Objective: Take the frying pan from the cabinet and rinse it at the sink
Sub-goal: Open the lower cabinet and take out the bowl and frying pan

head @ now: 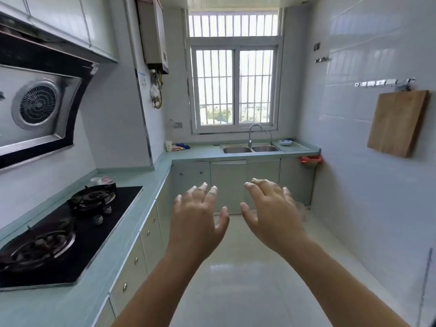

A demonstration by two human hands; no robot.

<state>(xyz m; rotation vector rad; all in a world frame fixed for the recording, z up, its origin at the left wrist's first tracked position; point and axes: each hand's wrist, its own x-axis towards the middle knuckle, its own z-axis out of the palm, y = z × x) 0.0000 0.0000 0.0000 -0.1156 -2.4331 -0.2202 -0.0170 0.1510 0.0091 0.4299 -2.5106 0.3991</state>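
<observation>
1. Reaching forward with nothing held, the left hand (197, 218) and right hand (271, 213) hang side by side in the air, well short of the double sink (237, 150). Palms face down and the fingers are straight and loosely spread. Neither hand touches anything.
2. No frying pan is in view. Every door is closed, both on the base cabinets (228, 185) directly under the sink and on the cabinet run (151, 232) left of the sink, so the pan is presumably behind one of them. Which one cannot be told.
3. Judged from this, the task is at its very first step, the approach to a cabinet. Nothing has been fetched or rinsed.
4. The next move calls for closing in on one door, curling fingers round its small knob and pulling it open. The other hand should stay free for the pan's handle.
5. No water can be seen running from the faucet (250, 135) behind the sink, and both basins look bare, so there should be room for the pan once it is carried there.
</observation>
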